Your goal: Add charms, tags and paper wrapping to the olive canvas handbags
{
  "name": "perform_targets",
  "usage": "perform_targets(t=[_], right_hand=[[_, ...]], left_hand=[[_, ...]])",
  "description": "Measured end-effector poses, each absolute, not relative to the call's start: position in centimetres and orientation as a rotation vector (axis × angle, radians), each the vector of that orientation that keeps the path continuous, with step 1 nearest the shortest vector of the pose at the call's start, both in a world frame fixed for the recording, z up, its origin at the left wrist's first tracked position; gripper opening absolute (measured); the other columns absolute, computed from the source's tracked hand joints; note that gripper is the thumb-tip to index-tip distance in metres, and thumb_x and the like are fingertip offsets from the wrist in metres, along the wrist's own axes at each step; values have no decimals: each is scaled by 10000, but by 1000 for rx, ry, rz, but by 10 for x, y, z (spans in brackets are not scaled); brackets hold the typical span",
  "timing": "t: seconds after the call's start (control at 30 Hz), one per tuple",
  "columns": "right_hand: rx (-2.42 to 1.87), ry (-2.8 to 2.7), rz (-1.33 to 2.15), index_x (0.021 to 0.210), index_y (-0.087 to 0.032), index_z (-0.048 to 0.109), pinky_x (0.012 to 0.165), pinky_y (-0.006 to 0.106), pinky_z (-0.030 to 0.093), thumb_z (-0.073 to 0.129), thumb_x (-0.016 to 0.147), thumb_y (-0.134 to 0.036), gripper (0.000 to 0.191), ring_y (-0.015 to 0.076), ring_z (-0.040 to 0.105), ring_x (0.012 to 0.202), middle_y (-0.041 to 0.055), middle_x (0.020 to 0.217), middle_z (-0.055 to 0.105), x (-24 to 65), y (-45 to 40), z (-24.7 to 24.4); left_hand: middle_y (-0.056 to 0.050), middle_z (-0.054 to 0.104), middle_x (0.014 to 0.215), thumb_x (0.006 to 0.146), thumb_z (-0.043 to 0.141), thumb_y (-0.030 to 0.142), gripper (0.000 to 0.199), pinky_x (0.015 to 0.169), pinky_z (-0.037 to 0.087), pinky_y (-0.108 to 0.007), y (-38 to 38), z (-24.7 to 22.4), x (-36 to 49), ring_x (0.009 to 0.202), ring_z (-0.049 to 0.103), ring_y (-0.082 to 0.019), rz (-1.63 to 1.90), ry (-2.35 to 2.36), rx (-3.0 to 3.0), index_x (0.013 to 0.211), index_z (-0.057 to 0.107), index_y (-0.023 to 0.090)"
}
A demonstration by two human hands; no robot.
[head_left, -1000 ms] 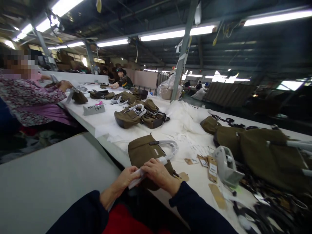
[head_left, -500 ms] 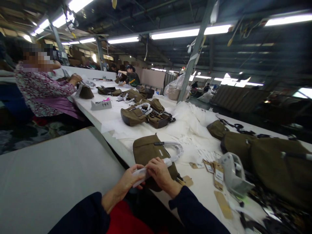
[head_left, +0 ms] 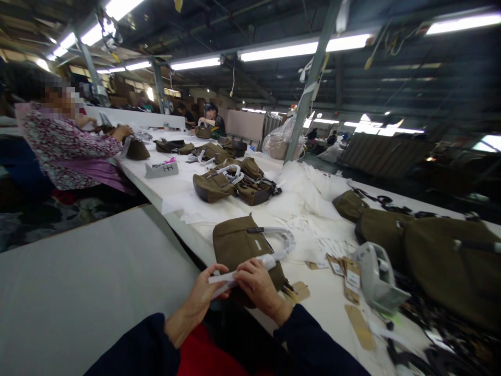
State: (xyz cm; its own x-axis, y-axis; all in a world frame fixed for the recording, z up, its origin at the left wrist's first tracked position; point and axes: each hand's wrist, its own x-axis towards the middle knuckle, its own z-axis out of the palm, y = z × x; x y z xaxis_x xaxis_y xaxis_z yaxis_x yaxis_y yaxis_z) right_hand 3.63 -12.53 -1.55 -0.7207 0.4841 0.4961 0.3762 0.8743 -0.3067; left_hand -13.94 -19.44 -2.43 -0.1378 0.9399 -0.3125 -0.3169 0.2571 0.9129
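An olive-brown handbag [head_left: 233, 241] lies at the near edge of the white table, its looped handle [head_left: 288, 244] covered in a white wrap. My right hand [head_left: 256, 284] is closed around the handle's near end, thumb and fingers pressed together. To its left, my left hand [head_left: 201, 293] pinches a white wrapping strip [head_left: 219, 280] that runs into the right hand's fingers. One flap of the strip stands out above the left fingers. Both fingertips and strip partly cover the handle's end and the bag's lower part.
Several tags [head_left: 351, 279] and a grey-white tape dispenser [head_left: 378, 274] are on the right, beside more olive bags [head_left: 442, 261]. Further back lie other bags [head_left: 215, 185], white sheets [head_left: 313, 188] and a second dispenser [head_left: 162, 169]. A co-worker [head_left: 66, 141] sits at left; a grey board [head_left: 97, 277] lies near.
My left hand has shifted slightly, and a flap of the strip now sticks out above its fingers. My right hand keeps its hold. A far co-worker now has a bag raised upright.
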Motion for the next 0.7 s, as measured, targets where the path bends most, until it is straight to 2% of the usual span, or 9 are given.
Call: perform_targets(t=[0.17, 0.33, 0.47, 0.53, 0.6, 0.7], right_hand=[[-562, -2555, 176, 1035, -222, 616, 876, 399, 359, 542, 925, -225, 133, 218, 493, 956, 40, 1031, 651, 42, -133, -15], [-520, -2601, -12, 1159, -201, 581, 869, 411, 378, 530, 941, -216, 224, 239, 497, 962, 73, 1086, 648, 44, -136, -24], [-536, -2562, -38, 1189, -199, 574, 890, 414, 385, 506, 971, -263, 237, 234, 499, 974, 69, 1107, 656, 46, -134, -32], [-517, -2545, -25, 1208, -201, 570, 921, 418, 384, 505, 973, -257, 250, 233, 500, 1002, 66, 1138, 654, 47, -134, -34], [-478, -2531, -22, 1214, -206, 572, 946, 425, 381, 509, 972, -253, 255, 232, 502, 1025, 62, 1150, 657, 49, -133, -34], [-433, -2525, -17, 1208, -216, 580, 963, 424, 384, 514, 971, -255, 249, 227, 506, 1044, 53, 1145, 667, 53, -134, -31]], left_hand=[[-28, 691, 836, 587, 844, 315, 427, 556, 526, -216, -195, -34, -137, 674, 645, -139, 1296, 1178, 632, 902, 596, 165], [-8, 673, 801, 599, 838, 273, 368, 545, 515, -198, -193, -41, -138, 639, 628, -116, 1276, 1125, 569, 858, 599, 165], [-40, 695, 895, 657, 781, 230, 328, 656, 562, -246, -198, -33, -153, 769, 677, -165, 1191, 986, 525, 933, 616, 163], [-91, 699, 1012, 719, 741, 318, 376, 723, 578, -299, -201, -25, -164, 887, 692, -225, 1087, 868, 499, 1032, 620, 149], [-147, 688, 1078, 789, 664, 480, 472, 703, 585, -329, -201, -17, -171, 933, 691, -271, 958, 810, 493, 1093, 616, 122], [-156, 703, 983, 812, 623, 572, 536, 599, 568, -284, -196, -10, -173, 801, 697, -230, 834, 908, 574, 1049, 643, 91]])
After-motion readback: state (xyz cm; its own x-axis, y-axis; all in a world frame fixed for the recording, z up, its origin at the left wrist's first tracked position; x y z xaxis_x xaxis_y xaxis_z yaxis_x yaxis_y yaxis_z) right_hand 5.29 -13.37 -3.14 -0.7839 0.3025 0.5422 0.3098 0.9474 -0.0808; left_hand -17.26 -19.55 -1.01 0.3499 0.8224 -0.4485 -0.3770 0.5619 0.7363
